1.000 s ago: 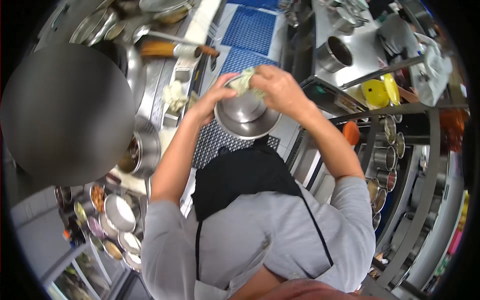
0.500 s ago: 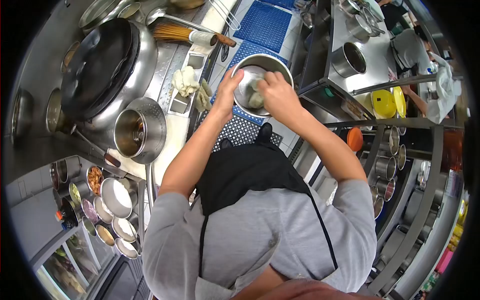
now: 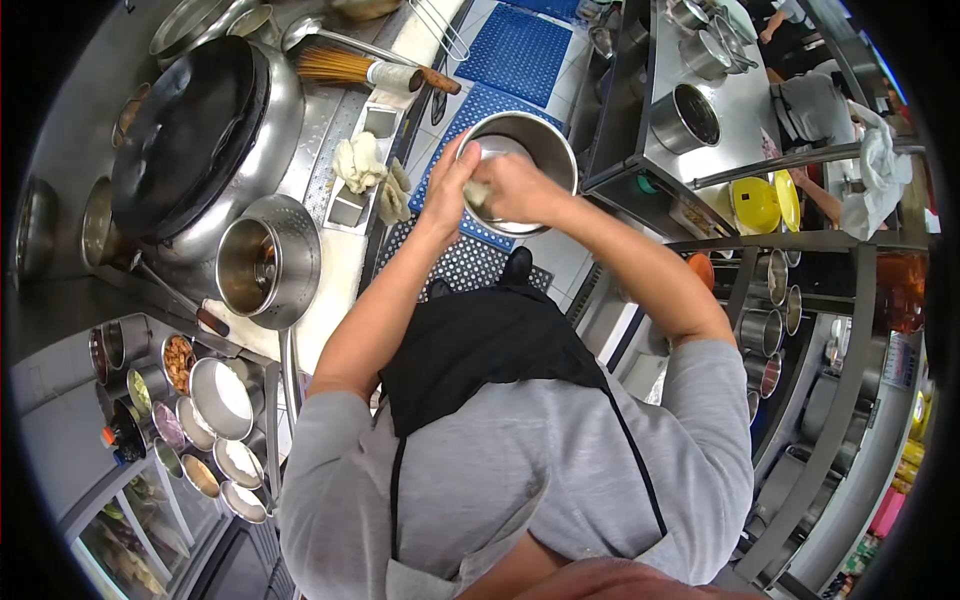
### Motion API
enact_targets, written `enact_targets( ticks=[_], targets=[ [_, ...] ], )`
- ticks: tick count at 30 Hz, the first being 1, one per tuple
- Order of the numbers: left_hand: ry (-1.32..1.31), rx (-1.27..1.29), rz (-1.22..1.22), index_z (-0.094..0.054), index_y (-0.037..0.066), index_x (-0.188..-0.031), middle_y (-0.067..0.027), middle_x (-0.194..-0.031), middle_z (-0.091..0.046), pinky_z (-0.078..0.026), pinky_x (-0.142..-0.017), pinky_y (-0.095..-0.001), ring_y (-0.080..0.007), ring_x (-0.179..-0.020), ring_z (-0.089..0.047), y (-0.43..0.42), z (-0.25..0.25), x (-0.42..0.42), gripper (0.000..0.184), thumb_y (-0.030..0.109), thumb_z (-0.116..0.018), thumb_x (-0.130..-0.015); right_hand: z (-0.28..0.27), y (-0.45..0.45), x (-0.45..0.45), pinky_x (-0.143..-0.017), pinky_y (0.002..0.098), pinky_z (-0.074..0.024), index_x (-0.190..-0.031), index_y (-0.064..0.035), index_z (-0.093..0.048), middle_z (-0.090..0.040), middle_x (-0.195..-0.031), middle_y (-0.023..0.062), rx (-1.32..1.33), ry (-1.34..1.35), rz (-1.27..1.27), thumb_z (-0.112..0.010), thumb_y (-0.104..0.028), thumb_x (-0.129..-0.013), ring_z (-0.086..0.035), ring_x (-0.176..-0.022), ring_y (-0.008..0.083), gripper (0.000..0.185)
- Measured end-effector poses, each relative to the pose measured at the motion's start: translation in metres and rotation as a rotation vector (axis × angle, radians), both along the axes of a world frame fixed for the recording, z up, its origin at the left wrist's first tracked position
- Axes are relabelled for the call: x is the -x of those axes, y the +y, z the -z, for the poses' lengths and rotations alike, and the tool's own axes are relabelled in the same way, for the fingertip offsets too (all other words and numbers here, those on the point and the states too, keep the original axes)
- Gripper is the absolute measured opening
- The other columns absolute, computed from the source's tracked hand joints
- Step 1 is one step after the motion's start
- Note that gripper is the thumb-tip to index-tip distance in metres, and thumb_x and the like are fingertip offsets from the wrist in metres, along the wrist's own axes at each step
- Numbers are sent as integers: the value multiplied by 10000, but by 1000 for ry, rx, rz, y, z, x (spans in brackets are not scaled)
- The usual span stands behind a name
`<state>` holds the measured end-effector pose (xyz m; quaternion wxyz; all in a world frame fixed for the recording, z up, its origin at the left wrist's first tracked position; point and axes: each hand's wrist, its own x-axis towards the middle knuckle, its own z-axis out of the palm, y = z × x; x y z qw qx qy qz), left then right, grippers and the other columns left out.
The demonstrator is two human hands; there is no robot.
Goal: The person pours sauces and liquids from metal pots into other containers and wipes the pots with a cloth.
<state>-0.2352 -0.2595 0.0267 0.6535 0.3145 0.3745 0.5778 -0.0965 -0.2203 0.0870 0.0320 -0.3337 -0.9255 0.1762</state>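
Note:
My left hand (image 3: 448,192) is wrapped round the left side of a round steel pot (image 3: 552,140), with the thumb at the rim. The pot tilts its open mouth up toward me. Inside the pot, my right hand (image 3: 514,186) is closed on a pale, damp-looking cloth (image 3: 477,194) and presses it near the left inner wall. Part of the cloth is hidden under the fingers.
To the left stand a wok station with a large dark wok (image 3: 190,130), a perforated ladle with a steel pot (image 3: 248,268), a bamboo brush (image 3: 345,70) and a crumpled cloth (image 3: 358,163). Seasoning bowls (image 3: 220,398) sit lower left. A steel counter (image 3: 650,140) and a co-worker (image 3: 815,105) are right.
My right hand has swept the cloth leftward across the pot's inside, toward my left hand. My left hand keeps its hold on the pot. The view has shifted slightly.

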Motion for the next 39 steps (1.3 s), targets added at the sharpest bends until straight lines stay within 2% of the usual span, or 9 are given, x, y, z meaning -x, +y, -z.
enact_targets(
  ticks=[4,10,14,18,20,25,30,33,39],
  targets=[
    [129,-35,5,-493,18,-1396,-123,-1358,-529,-349,-1080,-335,-208,-1265,-481,-2,-10,10,624,458,-581,-962,-34,13,-22,-825,385,-523,-807,-65,-729,-641,-955,45,-660,-279,-152,-652,-157,-752,-545,-1048,232,132],
    [52,-60,9,-489,20,-1405,-119,-1347,-538,-328,-1096,-328,-201,-1271,-473,5,4,-1,645,484,-571,-964,-32,-32,-19,-831,464,-534,-813,39,-683,-681,-876,239,102,-112,-39,-601,34,-635,-664,-868,406,196],
    [22,-24,72,-509,38,-1389,-113,-1320,-549,-332,-1081,-323,-189,-1248,-481,5,3,-8,596,477,-536,-987,-19,9,-14,-808,425,-554,-817,21,-699,-676,-924,163,-538,61,-162,-648,-72,-719,-652,-949,345,145],
    [96,-128,49,-505,21,-1378,-121,-1331,-537,-334,-1081,-334,-203,-1248,-483,3,-14,-11,578,437,-556,-980,7,13,-16,-845,409,-542,-888,14,-692,-652,-987,157,-375,-59,102,-655,-47,-699,-628,-995,346,202],
    [150,-179,-1,-500,-7,-1372,-138,-1340,-533,-351,-1073,-337,-215,-1244,-492,4,-15,-13,584,403,-582,-965,7,9,-11,-796,429,-552,-925,62,-661,-682,-912,243,121,15,86,-602,-9,-684,-668,-885,413,258],
    [71,-121,1,-503,-24,-1353,-135,-1255,-593,-398,-1032,-331,-206,-1169,-549,10,-27,3,562,312,-620,-918,-29,4,-23,-759,459,-554,-840,8,-703,-699,-868,200,70,-422,-216,-619,-45,-729,-683,-864,369,149],
    [-142,33,54,-523,-22,-1297,-126,-1230,-602,-421,-1011,-328,-201,-1131,-574,18,-12,13,498,267,-608,-900,-96,-20,-45,-754,416,-546,-739,-27,-713,-694,-839,159,-462,-176,-151,-636,-37,-704,-650,-913,303,85],
    [74,-119,-90,-541,-20,-1303,-147,-1314,-569,-433,-999,-331,-198,-1188,-552,20,-17,13,471,238,-584,-912,-137,-36,-70,-781,407,-539,-785,-30,-714,-687,-843,137,-201,-204,9,-635,-10,-645,-644,-902,315,162],
    [-282,164,-44,-493,-9,-1334,-169,-1281,-595,-468,-990,-425,-284,-1155,-602,41,-35,11,595,409,-545,-915,-105,-36,-138,-741,468,-473,-810,21,-632,-600,-784,211,97,164,397,-561,8,-600,-566,-848,442,222]
  ],
)
